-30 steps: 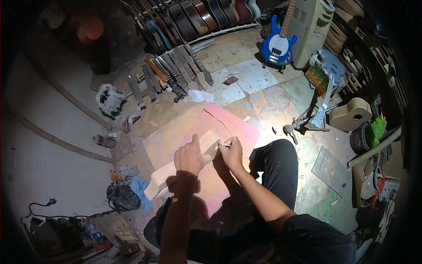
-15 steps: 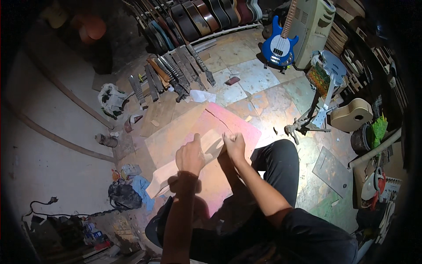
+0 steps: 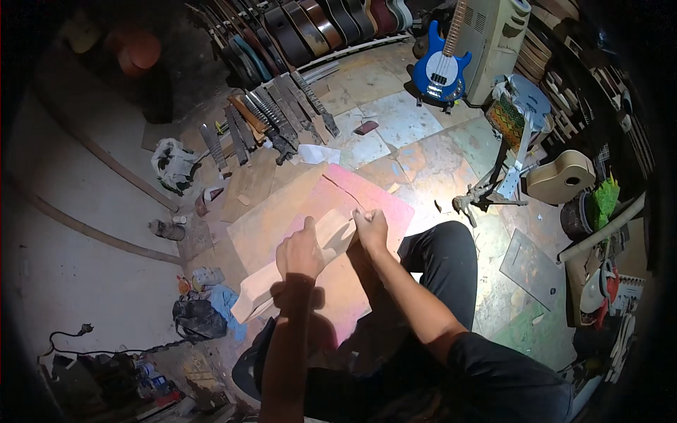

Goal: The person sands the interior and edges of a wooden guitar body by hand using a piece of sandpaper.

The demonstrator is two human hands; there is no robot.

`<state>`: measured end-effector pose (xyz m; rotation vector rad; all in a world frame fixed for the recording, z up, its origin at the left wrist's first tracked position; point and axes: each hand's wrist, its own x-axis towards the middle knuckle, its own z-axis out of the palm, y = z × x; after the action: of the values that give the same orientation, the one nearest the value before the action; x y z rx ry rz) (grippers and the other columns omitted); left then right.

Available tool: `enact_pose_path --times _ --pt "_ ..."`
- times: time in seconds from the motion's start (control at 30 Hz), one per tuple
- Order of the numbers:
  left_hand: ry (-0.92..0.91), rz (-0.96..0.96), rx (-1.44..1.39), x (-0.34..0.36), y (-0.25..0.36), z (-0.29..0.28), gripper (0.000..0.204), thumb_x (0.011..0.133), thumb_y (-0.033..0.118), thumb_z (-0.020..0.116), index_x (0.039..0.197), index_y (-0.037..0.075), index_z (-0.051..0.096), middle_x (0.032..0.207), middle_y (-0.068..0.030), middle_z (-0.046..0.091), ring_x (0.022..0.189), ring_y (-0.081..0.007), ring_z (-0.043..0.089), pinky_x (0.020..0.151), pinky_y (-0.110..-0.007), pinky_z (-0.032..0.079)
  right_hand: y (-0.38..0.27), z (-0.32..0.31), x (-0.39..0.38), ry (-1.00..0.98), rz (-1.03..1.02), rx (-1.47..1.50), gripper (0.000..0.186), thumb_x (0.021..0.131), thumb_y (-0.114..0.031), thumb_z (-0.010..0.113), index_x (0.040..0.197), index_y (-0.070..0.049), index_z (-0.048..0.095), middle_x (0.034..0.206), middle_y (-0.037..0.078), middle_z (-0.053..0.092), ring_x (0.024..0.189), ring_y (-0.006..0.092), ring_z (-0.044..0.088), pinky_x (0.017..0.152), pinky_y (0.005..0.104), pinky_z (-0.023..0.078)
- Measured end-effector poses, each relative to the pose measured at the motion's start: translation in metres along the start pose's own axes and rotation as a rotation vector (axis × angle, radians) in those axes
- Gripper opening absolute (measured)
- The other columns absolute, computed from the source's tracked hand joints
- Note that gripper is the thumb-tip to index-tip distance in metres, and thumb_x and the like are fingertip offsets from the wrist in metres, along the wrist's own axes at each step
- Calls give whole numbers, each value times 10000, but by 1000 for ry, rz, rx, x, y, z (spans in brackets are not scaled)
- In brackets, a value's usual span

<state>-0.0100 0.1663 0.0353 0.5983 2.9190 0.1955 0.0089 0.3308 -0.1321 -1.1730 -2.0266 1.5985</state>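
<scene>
2 hands work 1 pale wood blank (image 3: 282,278) lying on the pink board (image 3: 367,211) before the knees. It looks stiff, light and long, best held mid-length, where the left hand (image 3: 302,252) presses with fingers curled. Right hand (image 3: 371,227) pinches something too small to identify; its shadow hides the blank's far end.

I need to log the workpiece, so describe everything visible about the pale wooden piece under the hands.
The pale wooden piece is a long, flat, unfinished-looking blank of light wood, lying slantwise on a pink sheet and a cardboard sheet on the floor. Its lower-left end is broader and juts past the sheets; the upper-right end narrows toward the hands. The left hand presses on its middle, and the right hand rests at its upper end, apparently holding a small tool too small to identify. The hands' shadows fall across it.
</scene>
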Motion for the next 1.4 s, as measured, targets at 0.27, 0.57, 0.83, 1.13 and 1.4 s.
enact_pose_path --times 0.27,0.57,0.83,1.13,1.4 --pt "10 0 0 0 0 2 674 715 360 903 1253 70 618 889 -225 778 843 -417 771 755 -504 603 -11 -6 -12 -32 -98 -5 379 913 -287 840 943 -10 583 893 205 677 846 355 691 794 464 546" --pt "52 23 -20 -4 -2 2 678 703 360 893 1252 72 618 867 -221 772 819 -420 768 733 -513 599 -7 2 -27 9 -175 -63 314 900 -203 820 976 -14 581 892 173 677 839 311 686 773 427 545" --pt "130 58 18 0 -4 -5 237 873 93 688 1095 72 610 807 -203 757 801 -401 772 696 -511 591 -16 15 -31 51 -77 133 394 926 -278 839 989 -6 560 919 188 673 857 327 682 808 451 540" --pt "-16 -18 -4 10 1 -24 534 736 315 865 1152 75 631 926 -236 781 888 -414 777 773 -504 605 -15 27 -38 181 -71 278 335 962 -218 813 989 -6 555 881 150 643 823 279 645 791 419 526" --pt "-114 -87 -41 22 -10 -18 798 628 392 928 1298 66 642 1014 -264 784 1000 -443 765 883 -510 602 -14 50 -48 314 -134 406 294 1011 -184 751 975 -12 514 892 124 585 839 236 571 811 397 499"
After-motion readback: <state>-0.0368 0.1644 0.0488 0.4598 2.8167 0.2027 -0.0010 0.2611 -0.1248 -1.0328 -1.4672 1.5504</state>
